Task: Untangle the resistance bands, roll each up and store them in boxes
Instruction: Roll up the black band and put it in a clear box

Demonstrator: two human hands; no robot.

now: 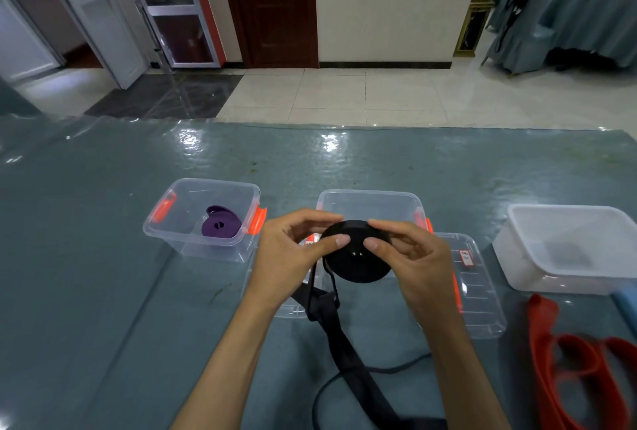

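My left hand (293,250) and my right hand (410,257) both pinch a partly rolled black resistance band (358,260), held above the table in front of a clear box (372,202). Its loose tail hangs down between my forearms and trails along the table toward me. A rolled purple band (220,226) lies inside the clear box with orange latches (193,219) at the left. A red band (579,360) lies unrolled on the table at the right.
A white opaque box (565,250) stands at the right. Clear lids (472,291) lie flat under and beside my hands. The table (103,291) has a shiny teal cover. Beyond its far edge are a tiled floor and doors.
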